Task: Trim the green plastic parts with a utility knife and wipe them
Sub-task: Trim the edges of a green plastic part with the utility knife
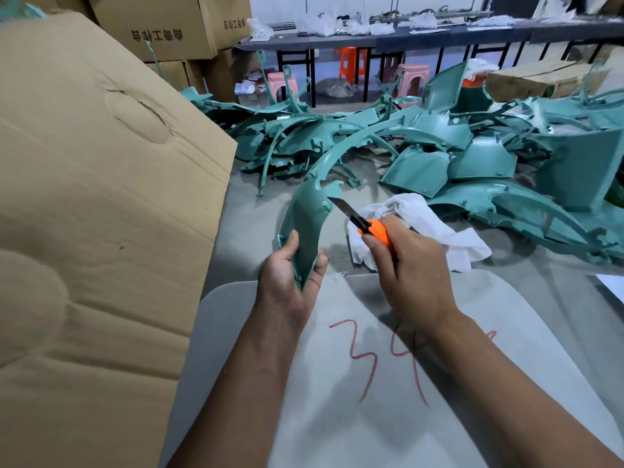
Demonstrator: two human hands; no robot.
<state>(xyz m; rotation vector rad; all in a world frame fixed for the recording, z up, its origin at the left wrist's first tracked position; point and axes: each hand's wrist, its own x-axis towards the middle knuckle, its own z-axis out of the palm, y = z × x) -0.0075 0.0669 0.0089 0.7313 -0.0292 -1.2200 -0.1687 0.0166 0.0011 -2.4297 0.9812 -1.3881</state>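
Note:
My left hand (287,270) grips the near end of a long curved green plastic part (309,214), which arcs up and away to the right. My right hand (410,270) holds an orange utility knife (374,230); its extended blade tip touches the part's right edge near a small tab. A crumpled white cloth (425,224) lies on the floor just behind my right hand. A large pile of green plastic parts (422,143) spreads across the floor beyond.
A big cardboard box (94,197) stands close on the left. A grey board (388,366) with red writing lies under my forearms. Stacked cartons, plastic stools (351,62) and a long dark table (405,38) fill the back.

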